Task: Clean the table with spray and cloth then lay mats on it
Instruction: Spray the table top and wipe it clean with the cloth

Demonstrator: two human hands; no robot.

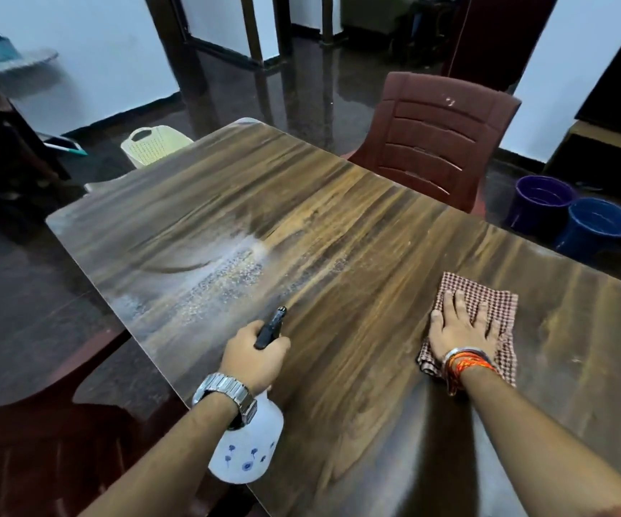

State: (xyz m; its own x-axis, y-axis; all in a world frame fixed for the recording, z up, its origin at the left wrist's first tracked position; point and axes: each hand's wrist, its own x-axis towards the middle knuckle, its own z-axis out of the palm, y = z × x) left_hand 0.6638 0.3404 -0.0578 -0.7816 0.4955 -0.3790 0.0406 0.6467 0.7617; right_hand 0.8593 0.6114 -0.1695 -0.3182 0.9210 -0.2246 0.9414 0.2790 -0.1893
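Wood-grain table [394, 255] fills most of the view, set on a dark glossy floor between pale walls. A maroon plastic chair [439, 139] is seen at the far edge; a cream perforated chair back [152, 145] shows beyond the far left corner. Two blue buckets [566, 214] are noted on the floor to the right, touching each other.

Left hand [253, 358] is clenched around the neck and dark trigger head of a white spray bottle [245, 447] with blue flower print. The bottle is held above the near left edge of the table, nozzle directed toward the table's centre-left. A metal watch [225, 395] is worn on that wrist.

A patch of fine droplets [219, 278] is observed on the surface ahead of the nozzle, with a pale mist above it.

Right hand [461, 330] is laid flat, fingers spread and extended, palm pressed on a red-and-white checked cloth [495, 304] lying on the table toward the near right. Nothing is gripped by it. Orange threads and a bangle [467, 361] are seen at that wrist.
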